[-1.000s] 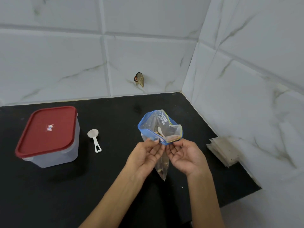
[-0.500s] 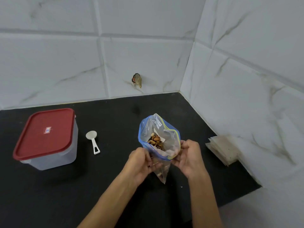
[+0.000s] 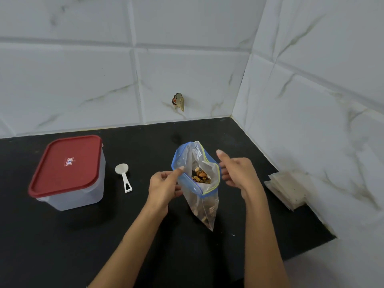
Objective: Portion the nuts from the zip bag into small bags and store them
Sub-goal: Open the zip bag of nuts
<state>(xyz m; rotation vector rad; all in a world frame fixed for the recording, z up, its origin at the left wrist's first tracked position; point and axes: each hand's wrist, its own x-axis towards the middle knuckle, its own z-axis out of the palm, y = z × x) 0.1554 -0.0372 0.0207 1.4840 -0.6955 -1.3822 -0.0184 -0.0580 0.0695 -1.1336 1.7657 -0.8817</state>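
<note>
Here, line by line:
Zip bag (image 3: pixel 202 201): clear plastic, standing upright on the black counter (image 3: pixel 62 246) near the corner of the tiled walls; mouth pulled wide open, rimmed by a blue zip strip on the near and left side and a yellow-green strip on the right; a small printed label inside the far wall, too small to read.
Nuts (image 3: pixel 200 176): a brown, tan and dark mix seen down through the open mouth; more showing dimly through the plastic near the bottom corner.
Left hand (image 3: pixel 165 187): gripping the bag's left rim, thumb laid over the blue strip, fingers curled beneath.
Right hand (image 3: pixel 236 172): at the bag's right rim, thumb raised, fingers bent toward the yellow-green strip; grasping or merely touching, cannot tell.
Small bags (image 3: pixel 289 189): a flat, pale stack at the counter's right edge, against the wall, well apart from the zip bag.
Container (image 3: pixel 70 192): translucent box with a red lid (image 3: pixel 66 164), closed, at the left.
Scoop (image 3: pixel 124 176): white, lying flat between the container and the zip bag.
</note>
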